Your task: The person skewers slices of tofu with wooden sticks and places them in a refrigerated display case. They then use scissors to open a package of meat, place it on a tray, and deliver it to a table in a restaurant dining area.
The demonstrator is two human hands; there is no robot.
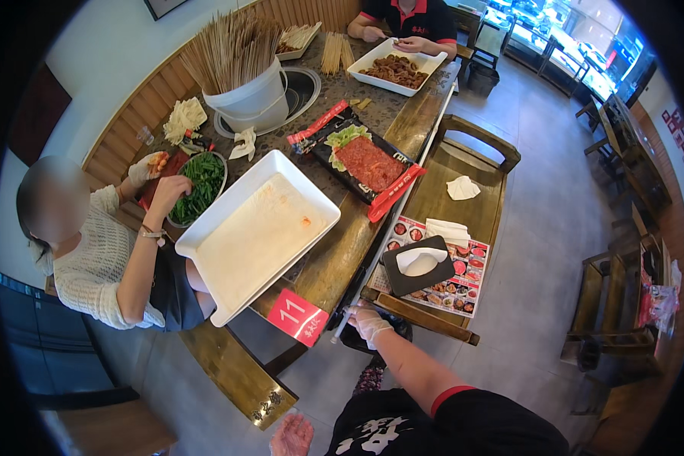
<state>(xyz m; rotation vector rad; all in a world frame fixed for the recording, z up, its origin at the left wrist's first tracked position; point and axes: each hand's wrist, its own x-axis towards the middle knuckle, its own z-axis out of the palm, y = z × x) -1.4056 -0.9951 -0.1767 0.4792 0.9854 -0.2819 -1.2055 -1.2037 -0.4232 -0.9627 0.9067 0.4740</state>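
My right hand (pixel 369 324), in a clear plastic glove, reaches to the table's near edge by the end of a pale rod (pixel 342 325); its fingertips are partly hidden, so its hold cannot be told. My left hand (pixel 292 436), also gloved, hangs low at the bottom edge, palm up, fingers apart, with nothing in it. Ahead, stacked white trays (pixel 251 228) lie near the table's corner, bare but for small reddish stains. Beyond them is a black and red packet (pixel 370 159) bearing red minced meat (pixel 370 162) and lettuce (pixel 345 139).
One person at left handles food over a bowl of green vegetables (pixel 199 185); another sits behind a meat tray (pixel 396 71). A bucket of skewers (pixel 253 100) stands on the table. A wooden bench (pixel 479 165) with a tissue box (pixel 419 265) is at right, another bench (pixel 233 365) below left.
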